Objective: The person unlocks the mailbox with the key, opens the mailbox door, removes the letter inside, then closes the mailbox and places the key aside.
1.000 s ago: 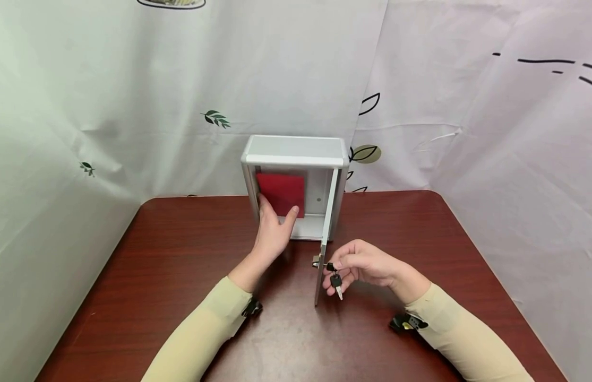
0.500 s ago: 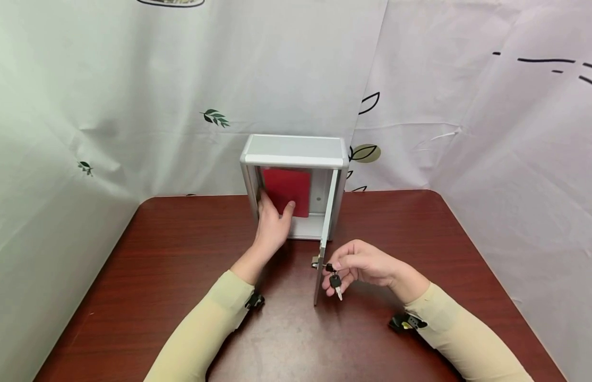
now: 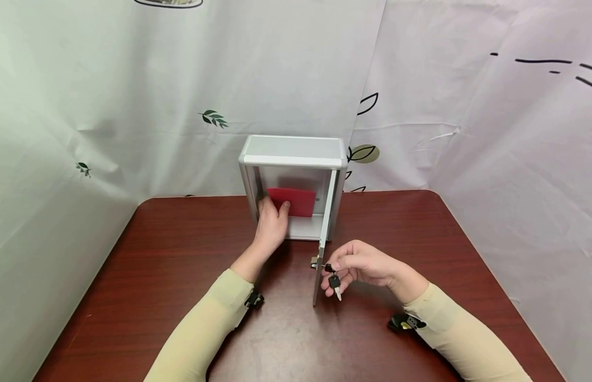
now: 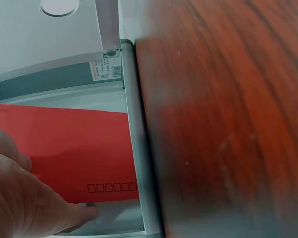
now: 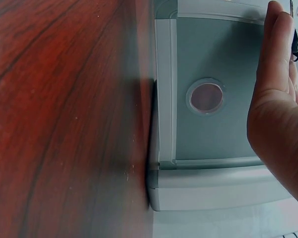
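A silver-grey box (image 3: 293,147) stands against the back with its hinged door (image 3: 328,212) swung toward me. Inside leans a red envelope (image 3: 298,202), its row of small printed squares showing in the left wrist view. My left hand (image 3: 271,228) reaches into the box and holds the envelope's left edge, thumb across its front; the other fingertips are partly hidden. At the door's free edge my right hand (image 3: 365,263) pinches the black-headed key (image 3: 328,268) at the lock (image 3: 314,263). A second key (image 3: 335,283) dangles below it.
The box rests on a dark red wooden table (image 3: 195,276). White fabric (image 3: 286,69) with leaf prints hangs behind and at both sides. A round window (image 5: 206,97) shows in the door panel, and a printed label (image 4: 107,69) sits inside the box.
The red envelope has shifted right inside the box and its top edge has dropped. My left hand has drawn slightly left relative to it. The right hand keeps its place at the key.
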Tool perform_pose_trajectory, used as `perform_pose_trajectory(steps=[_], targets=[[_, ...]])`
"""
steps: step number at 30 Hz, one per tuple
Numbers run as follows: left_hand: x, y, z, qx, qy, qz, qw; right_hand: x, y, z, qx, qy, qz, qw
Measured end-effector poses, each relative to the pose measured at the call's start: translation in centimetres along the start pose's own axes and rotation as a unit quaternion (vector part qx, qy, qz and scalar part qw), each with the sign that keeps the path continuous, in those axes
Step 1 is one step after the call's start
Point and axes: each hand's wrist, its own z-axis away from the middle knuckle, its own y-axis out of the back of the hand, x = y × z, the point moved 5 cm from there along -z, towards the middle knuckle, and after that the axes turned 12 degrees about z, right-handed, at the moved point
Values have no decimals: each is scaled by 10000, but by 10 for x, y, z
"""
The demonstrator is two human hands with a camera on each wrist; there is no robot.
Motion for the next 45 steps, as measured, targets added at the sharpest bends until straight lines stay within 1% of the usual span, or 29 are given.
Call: perform_pose_trajectory(steps=[5,11,15,19,25,31,33,35,38,39,40,43,45], targets=[[-2,1,0,26,-59,-67,10000,1,0,0,-11,9,8,10000],[-2,3,0,1,-144,-278,9995,1,0,0,-30,20,0,10000],[-2,4,-1,-44,-309,-460,9985,1,0,0,-39,24,-4,10000],[-3,5,-2,-98,-498,-549,9972,2,0,0,-57,33,-2,10000],[-4,8,-4,-147,-708,-463,9963,2,0,0,-71,36,7,10000],[-8,13,-4,-254,-871,-148,9958,1,1,1,-108,44,22,9999],[-27,14,-11,-246,-1050,21,9942,1,1,1,-108,45,37,9999],[-28,17,-10,-264,-1109,51,9935,0,1,1,-98,37,48,9999],[-25,22,-6,-299,-1117,68,9933,-1,1,1,-67,3,55,10000],[-16,25,-2,-332,-1058,85,9938,-1,1,1,-60,-5,53,10000],[-4,28,4,-346,-969,21,9947,-1,1,1,-53,-14,47,10000],[3,34,7,-333,-831,71,9960,0,1,2,-53,-15,18,10000],[5,39,8,-326,-803,107,9962,0,1,2,-67,-17,-4,10000]])
